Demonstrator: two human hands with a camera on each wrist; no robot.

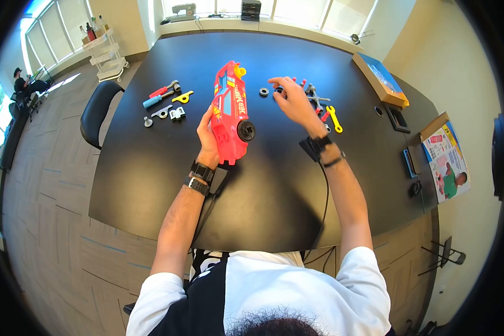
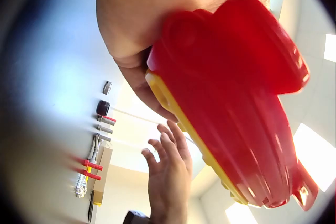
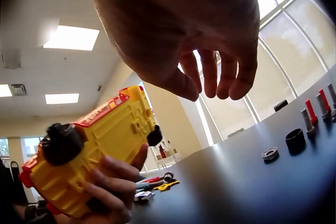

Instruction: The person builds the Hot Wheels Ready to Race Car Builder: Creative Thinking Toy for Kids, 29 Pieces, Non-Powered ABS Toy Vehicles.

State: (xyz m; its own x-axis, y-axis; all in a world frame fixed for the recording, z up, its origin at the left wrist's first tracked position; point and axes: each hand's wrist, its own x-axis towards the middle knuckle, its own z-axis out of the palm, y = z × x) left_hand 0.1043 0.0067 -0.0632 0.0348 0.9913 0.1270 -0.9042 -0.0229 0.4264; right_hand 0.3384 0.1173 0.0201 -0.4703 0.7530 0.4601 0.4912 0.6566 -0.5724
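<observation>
A red toy truck point(image 1: 225, 131) with a yellow underside point(image 3: 121, 134) is up off the table in my left hand point(image 1: 208, 137), whose fingers grip its side and underside. A black wheel point(image 1: 246, 131) is fitted at its near end. To the right, my right hand point(image 1: 297, 103) hovers over the table, fingers loosely bent and nothing between them. Below that hand, a grey ring point(image 3: 270, 153) and a black tyre point(image 3: 295, 142) lie on the table. Beside them stand red and grey toy bolts point(image 3: 311, 112), several in a row.
Left of the truck lie a blue-handled toy tool point(image 1: 153, 101), a yellow piece point(image 1: 183, 97) and silver parts point(image 1: 177, 114). A yellow wrench point(image 1: 335, 119) lies to the right. An open cardboard box point(image 1: 400, 99) and a printed box point(image 1: 448, 162) sit along the right edge.
</observation>
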